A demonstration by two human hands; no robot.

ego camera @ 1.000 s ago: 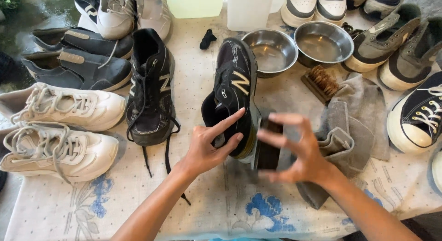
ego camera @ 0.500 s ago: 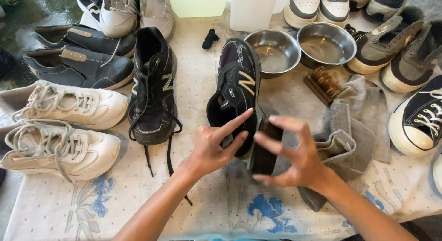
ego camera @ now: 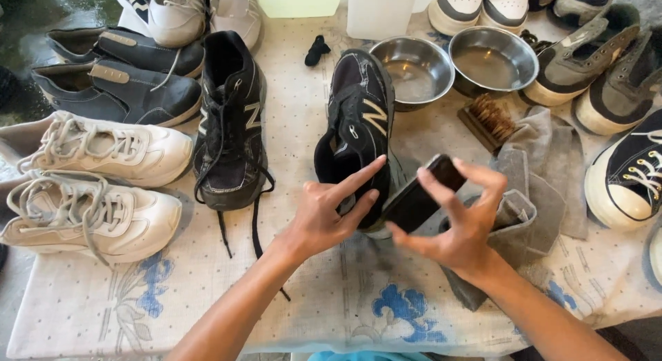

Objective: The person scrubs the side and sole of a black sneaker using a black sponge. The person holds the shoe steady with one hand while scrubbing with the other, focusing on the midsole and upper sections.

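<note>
Holding a small dark block in my right hand, fingers pinched on its ends, I bring my left hand, fingers spread and straight, against the black sneaker mid-table. It lies on its side, long axis running toward the far edge, toe away (laces absent). Cleaning looks barely begun; bowls and brush sit unused.

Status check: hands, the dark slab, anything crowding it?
Right hand grips dark flat slab. Left hand open, fingers by black sneaker. Grey cloth under right hand; nothing between the hands.
</note>
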